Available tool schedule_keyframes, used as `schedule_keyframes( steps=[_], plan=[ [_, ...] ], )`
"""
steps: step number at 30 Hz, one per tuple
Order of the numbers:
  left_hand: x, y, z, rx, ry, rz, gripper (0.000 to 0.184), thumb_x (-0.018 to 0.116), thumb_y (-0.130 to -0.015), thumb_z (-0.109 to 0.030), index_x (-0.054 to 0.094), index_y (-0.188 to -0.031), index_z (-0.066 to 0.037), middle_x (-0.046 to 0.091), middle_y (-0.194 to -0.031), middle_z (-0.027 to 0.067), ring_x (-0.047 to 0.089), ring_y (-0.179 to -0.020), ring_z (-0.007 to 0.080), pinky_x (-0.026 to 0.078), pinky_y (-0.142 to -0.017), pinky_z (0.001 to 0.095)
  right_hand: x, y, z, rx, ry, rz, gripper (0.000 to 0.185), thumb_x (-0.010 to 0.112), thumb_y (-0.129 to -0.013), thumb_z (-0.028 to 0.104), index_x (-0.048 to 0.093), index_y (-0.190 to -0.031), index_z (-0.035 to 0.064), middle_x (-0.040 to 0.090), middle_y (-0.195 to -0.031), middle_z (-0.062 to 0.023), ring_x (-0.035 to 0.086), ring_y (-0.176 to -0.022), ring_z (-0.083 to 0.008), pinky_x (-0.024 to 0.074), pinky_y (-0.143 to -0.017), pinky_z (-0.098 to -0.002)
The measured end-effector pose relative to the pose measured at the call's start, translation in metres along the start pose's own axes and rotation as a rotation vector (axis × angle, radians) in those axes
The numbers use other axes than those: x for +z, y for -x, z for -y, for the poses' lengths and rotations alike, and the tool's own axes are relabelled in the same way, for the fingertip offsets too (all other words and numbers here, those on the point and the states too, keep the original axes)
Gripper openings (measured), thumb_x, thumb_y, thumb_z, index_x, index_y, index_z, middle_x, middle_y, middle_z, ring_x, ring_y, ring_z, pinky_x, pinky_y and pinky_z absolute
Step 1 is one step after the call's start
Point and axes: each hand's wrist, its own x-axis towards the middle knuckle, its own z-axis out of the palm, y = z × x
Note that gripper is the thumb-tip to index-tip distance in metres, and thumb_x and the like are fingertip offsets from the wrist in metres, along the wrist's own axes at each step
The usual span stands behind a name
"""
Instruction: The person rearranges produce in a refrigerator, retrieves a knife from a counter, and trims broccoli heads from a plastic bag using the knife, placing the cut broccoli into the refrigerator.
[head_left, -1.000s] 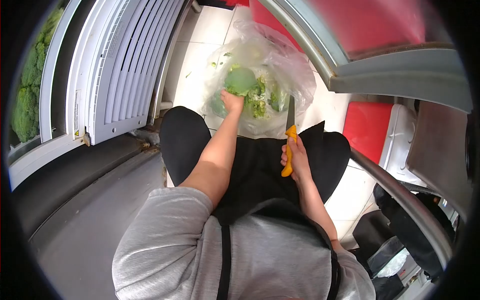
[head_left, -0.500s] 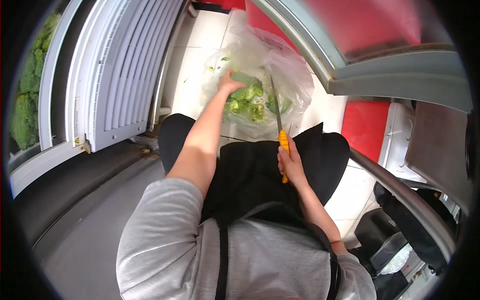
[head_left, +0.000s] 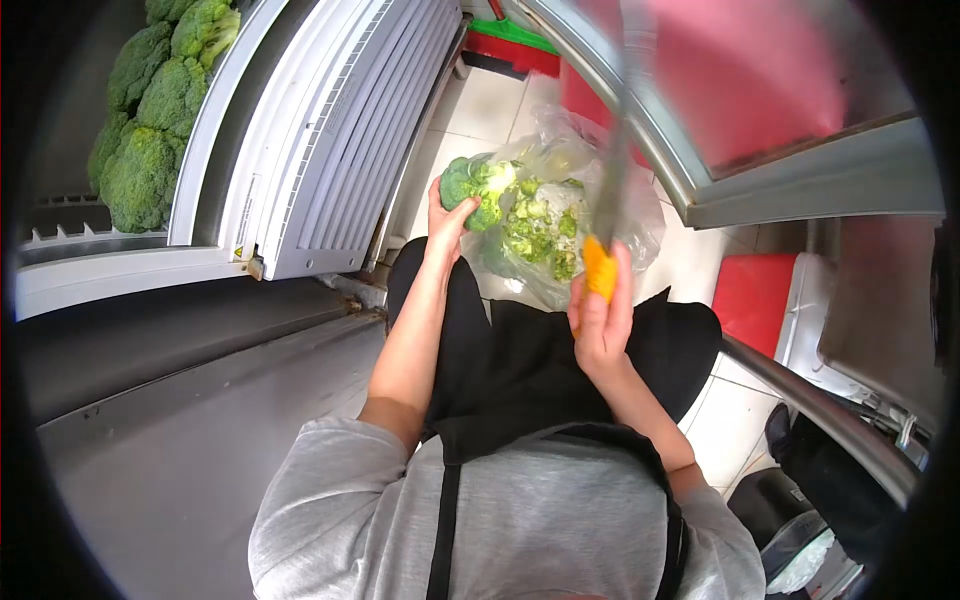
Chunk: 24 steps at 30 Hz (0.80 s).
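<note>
My left hand [head_left: 446, 222] is closed around a head of broccoli [head_left: 462, 182], its pale cut side facing right. It is held over the left edge of a clear plastic bag [head_left: 640, 222] on the floor. Pale green and whitish trimmings [head_left: 540, 228] lie in the bag. My right hand [head_left: 604, 325] grips a long knife [head_left: 600, 268] by its yellow handle. The blade points up and away over the bag's right side, blurred by motion, apart from the broccoli.
At left, several broccoli heads [head_left: 160, 105] sit inside a cabinet beside an open, ribbed white door [head_left: 335, 150]. A metal-framed glass door [head_left: 790, 170] stands at upper right. A red and white box [head_left: 765, 305] is at right. Someone's dark shoe [head_left: 778, 430] shows at lower right.
My left hand has come out of the bag with the broccoli, moving left. My right hand has lifted the knife, its blade swinging up. The view has shifted left.
</note>
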Motion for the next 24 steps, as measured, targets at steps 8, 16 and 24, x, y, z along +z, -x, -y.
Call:
schedule_keyframes(
  steps=[8, 16, 24],
  plan=[
    [0.008, -0.001, -0.026, 0.016, -0.021, 0.050, 0.078, 0.063, -0.067, -0.004, 0.019, -0.131, -0.009, 0.047, -0.112, 0.0122, 0.054, -0.094, 0.0220, 0.049, -0.070, 0.0347, -0.011, 0.019, -0.012, 0.656, -0.002, 0.160, 0.043, 0.038, -0.091, 0.026, 0.032, -0.129, 0.0084, 0.042, -0.060, 0.0014, 0.038, -0.048, -0.0062, 0.0343, -0.043, -0.0212],
    [0.021, 0.000, -0.113, 0.476, -0.195, 0.080, 0.079, 0.070, -0.057, -0.014, 0.033, -0.126, -0.007, 0.040, -0.122, 0.0125, 0.040, -0.112, 0.0226, 0.032, -0.095, 0.0326, -0.029, -0.011, -0.042, 0.481, 0.083, 0.083, 0.040, 0.037, -0.091, 0.024, 0.032, -0.128, 0.0089, 0.042, -0.060, 0.0005, 0.037, -0.044, -0.0079, 0.0298, -0.039, -0.0226],
    [-0.014, 0.065, -0.352, 1.240, -0.571, -0.553, 0.082, 0.070, -0.047, -0.015, 0.037, -0.122, -0.010, 0.038, -0.116, 0.0166, 0.042, -0.110, 0.0311, 0.039, -0.090, 0.0417, -0.048, 0.011, -0.122, 0.395, 0.501, 0.294, 0.047, 0.041, -0.088, 0.029, 0.032, -0.127, 0.0046, 0.049, -0.110, -0.0267, 0.047, -0.103, -0.0398, 0.0388, -0.084, -0.0387]
  ],
)
